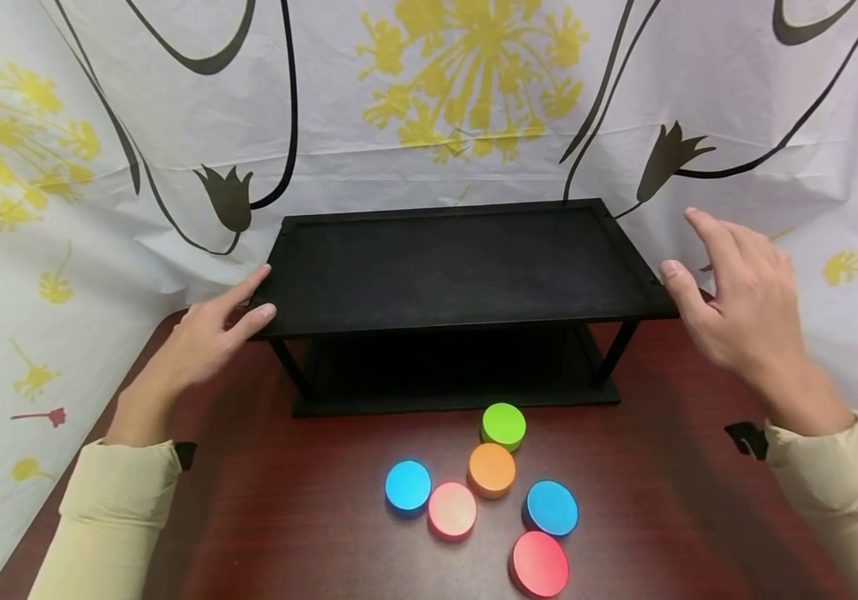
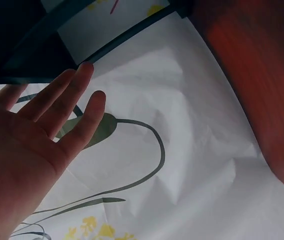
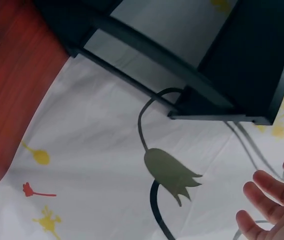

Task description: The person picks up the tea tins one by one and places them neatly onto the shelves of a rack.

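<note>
A black two-tier shelf [image 1: 444, 267] stands on the table, its top board held above the lower board by side posts. My left hand [image 1: 207, 337] is at the shelf's left edge, thumb and forefinger extended over the top board's corner. In the left wrist view, the left hand's fingers [image 2: 89, 120] are stretched out and spread beside the shelf frame. To the right of the shelf, my right hand [image 1: 747, 300] is raised with its fingers loosely extended and nothing in it. The right wrist view shows its fingertips [image 3: 262, 187] apart from the shelf.
In front of the shelf lie several round discs: a green disc [image 1: 504, 426], an orange disc [image 1: 492, 470], a light blue disc [image 1: 408, 486], a pink disc [image 1: 453, 510], a darker blue disc [image 1: 552, 507] and a red disc [image 1: 539, 565]. A flower-patterned white sheet [image 1: 323, 108] hangs behind the dark red table [image 1: 286, 517].
</note>
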`<control>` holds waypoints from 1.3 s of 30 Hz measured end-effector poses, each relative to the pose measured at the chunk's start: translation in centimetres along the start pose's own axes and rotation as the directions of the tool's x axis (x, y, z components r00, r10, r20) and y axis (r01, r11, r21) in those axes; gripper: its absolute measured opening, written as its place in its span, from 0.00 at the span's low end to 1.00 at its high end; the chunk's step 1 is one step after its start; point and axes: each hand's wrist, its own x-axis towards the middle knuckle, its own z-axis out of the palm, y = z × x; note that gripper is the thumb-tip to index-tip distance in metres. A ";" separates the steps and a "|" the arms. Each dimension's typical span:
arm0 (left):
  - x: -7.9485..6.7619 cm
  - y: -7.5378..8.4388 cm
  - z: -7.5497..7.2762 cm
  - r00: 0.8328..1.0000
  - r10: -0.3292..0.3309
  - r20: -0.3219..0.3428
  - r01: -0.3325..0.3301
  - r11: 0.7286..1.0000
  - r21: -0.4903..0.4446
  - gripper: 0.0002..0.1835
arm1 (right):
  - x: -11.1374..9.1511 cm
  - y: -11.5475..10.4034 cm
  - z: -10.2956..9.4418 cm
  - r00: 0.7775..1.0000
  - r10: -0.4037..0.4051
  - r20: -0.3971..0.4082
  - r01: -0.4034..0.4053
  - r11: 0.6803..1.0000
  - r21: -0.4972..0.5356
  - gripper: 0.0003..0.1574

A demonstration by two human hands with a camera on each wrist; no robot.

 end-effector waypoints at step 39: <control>-1.1 -1.0 4.7 0.931 0.006 -0.366 -0.117 0.952 -0.283 0.27 | -7.1 -4.0 1.4 0.954 -0.249 0.170 0.210 0.953 0.218 0.34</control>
